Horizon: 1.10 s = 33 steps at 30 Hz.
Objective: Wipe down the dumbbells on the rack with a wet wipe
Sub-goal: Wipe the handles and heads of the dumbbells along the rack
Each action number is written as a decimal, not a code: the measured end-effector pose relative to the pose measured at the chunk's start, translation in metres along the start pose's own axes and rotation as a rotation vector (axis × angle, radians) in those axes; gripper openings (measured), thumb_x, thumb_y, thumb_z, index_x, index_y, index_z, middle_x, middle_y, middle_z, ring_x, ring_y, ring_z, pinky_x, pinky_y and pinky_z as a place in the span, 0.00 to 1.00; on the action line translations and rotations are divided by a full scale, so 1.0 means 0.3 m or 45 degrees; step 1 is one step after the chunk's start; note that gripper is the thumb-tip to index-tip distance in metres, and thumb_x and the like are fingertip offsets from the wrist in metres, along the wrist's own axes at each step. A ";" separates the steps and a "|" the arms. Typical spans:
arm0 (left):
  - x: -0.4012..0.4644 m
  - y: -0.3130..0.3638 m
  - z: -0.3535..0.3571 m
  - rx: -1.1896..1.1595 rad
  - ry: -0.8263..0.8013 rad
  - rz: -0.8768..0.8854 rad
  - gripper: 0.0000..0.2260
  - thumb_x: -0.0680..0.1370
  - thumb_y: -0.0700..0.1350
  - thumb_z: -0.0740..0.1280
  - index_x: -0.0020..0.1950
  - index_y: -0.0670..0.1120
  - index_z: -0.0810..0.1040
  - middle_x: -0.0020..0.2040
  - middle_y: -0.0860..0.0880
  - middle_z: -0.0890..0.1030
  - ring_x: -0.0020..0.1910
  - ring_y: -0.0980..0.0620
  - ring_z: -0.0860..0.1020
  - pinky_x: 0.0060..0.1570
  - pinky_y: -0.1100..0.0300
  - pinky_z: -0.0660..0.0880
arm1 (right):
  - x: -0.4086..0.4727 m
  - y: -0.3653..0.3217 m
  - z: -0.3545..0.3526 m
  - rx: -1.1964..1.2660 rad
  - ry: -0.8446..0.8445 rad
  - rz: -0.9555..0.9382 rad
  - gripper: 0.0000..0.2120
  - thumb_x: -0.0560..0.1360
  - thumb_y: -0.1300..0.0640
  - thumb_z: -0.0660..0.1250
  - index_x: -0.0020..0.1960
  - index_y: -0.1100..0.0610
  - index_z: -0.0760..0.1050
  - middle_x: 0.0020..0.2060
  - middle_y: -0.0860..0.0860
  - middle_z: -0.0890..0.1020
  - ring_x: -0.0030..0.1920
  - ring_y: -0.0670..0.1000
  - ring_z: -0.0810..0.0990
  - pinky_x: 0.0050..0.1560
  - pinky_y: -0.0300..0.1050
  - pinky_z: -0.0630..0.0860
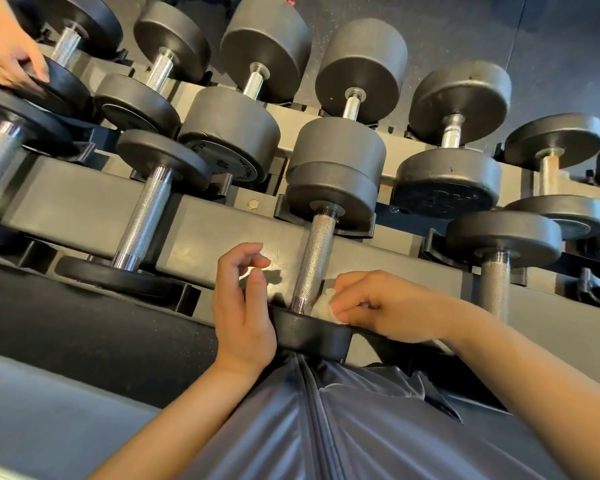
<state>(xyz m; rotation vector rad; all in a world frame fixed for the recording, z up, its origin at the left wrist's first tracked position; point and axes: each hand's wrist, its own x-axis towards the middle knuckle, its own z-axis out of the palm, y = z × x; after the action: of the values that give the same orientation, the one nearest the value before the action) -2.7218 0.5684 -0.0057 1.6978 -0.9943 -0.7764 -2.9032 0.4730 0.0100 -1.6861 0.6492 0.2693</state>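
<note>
1. Dumbbell (pixel 326 216) at centre: handle bright metal, knurled and rough along its length, smooth polished collar at the near end; heads matt dark, rubber-like.
2. Left dumbbell (pixel 146 216): same knurled chrome handle, glossy smooth collars, matt black discs.
3. Rack (pixel 201 230) beam: grey painted metal, dull sheen, scuffed; a metal bolt head shows.
4. Black saddles (pixel 312 332) under the heads: matt plastic look.
5. Wet wipe (pixel 326 304) in right hand (pixel 388 310): white, crumpled, soft cloth-like.
6. Far right handle (pixel 548 171): dull, rusty-brown metal.
7. Garment (pixel 343 427) near: grey, smooth cloth with slight shine.

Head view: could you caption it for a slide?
Right hand presses wet wipe against dumbbell handle; left hand alongside.
</note>
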 end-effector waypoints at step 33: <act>0.010 0.012 -0.003 -0.043 -0.095 -0.013 0.10 0.78 0.48 0.56 0.57 0.55 0.70 0.47 0.55 0.76 0.48 0.63 0.75 0.49 0.74 0.68 | 0.194 0.045 0.041 -0.075 1.204 0.259 0.12 0.80 0.57 0.60 0.61 0.49 0.77 0.44 0.51 0.82 0.43 0.49 0.80 0.45 0.42 0.77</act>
<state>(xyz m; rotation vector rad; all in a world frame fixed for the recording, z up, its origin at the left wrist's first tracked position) -2.7206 0.5655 -0.0023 1.6568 -1.0184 -0.8636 -2.8612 0.4680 -0.0340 -1.7596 1.5185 -0.4112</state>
